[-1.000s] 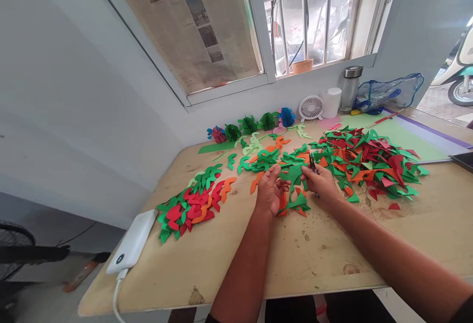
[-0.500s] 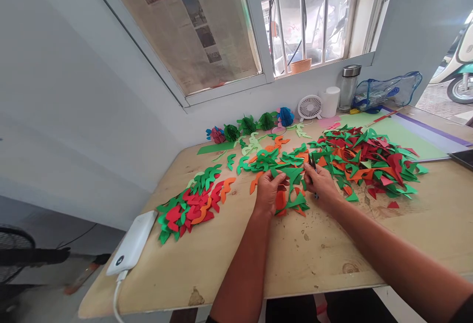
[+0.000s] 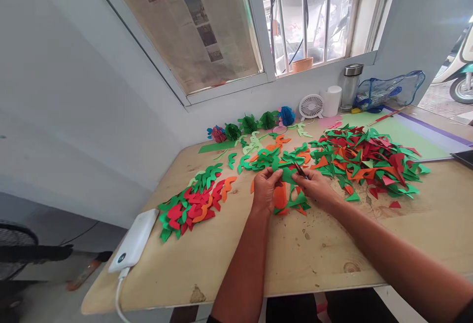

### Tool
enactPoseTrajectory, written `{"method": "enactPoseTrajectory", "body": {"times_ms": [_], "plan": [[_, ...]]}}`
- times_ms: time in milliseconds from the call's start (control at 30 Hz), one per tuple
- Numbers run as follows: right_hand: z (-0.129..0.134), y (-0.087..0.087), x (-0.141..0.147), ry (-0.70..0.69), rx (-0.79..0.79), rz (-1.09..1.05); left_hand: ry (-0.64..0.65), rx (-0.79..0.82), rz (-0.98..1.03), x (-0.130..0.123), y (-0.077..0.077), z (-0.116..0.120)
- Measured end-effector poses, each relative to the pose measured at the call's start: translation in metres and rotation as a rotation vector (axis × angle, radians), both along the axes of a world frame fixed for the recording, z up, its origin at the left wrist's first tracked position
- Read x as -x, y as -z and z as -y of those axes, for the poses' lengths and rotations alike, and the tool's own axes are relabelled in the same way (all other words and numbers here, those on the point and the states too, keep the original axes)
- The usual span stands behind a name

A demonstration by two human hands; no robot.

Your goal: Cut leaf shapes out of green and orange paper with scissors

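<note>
My left hand (image 3: 266,186) pinches a piece of green paper (image 3: 286,175) between thumb and fingers, above the middle of the table. In my right hand (image 3: 314,183) is a pair of scissors (image 3: 300,169), its dark blades slightly apart and pointing up and left beside the green paper. My fingers hide the scissors' handles. Under and between the hands lie an orange paper piece (image 3: 280,196) and green scraps (image 3: 296,202). Just beyond them is a loose heap of green curved cut-outs (image 3: 266,158).
On the right is a large pile of red, green and orange scraps (image 3: 364,160). Cut-outs (image 3: 195,202) lie at left beside a white power bank (image 3: 135,239). Along the wall stand honeycomb paper turtles (image 3: 249,124), a small fan (image 3: 311,107) and a glass bottle (image 3: 350,89).
My right hand has turned, and the scissors have swung left to the green paper. The green paper in my left hand has shifted, showing more of the orange piece below.
</note>
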State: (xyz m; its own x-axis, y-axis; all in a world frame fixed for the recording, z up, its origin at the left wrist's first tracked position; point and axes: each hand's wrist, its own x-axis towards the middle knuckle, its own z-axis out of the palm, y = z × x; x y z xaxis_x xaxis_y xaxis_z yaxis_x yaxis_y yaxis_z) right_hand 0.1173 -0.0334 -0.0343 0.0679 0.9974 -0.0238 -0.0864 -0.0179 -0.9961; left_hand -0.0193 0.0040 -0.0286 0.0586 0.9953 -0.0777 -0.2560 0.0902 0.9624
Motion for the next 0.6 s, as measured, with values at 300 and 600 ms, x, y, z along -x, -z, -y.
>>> {"method": "enactPoseTrajectory", "body": {"times_ms": [300,600], "plan": [[-0.0006,-0.0014,-0.0012,0.0,0.027,-0.029,0.058,-0.003,-0.033,-0.0027,-0.0038,0.0046],[-0.0038,0.0014,-0.0036,0.052,-0.004,-0.131,0.161,-0.044,-0.086,-0.0088,-0.0025,0.0087]]}}
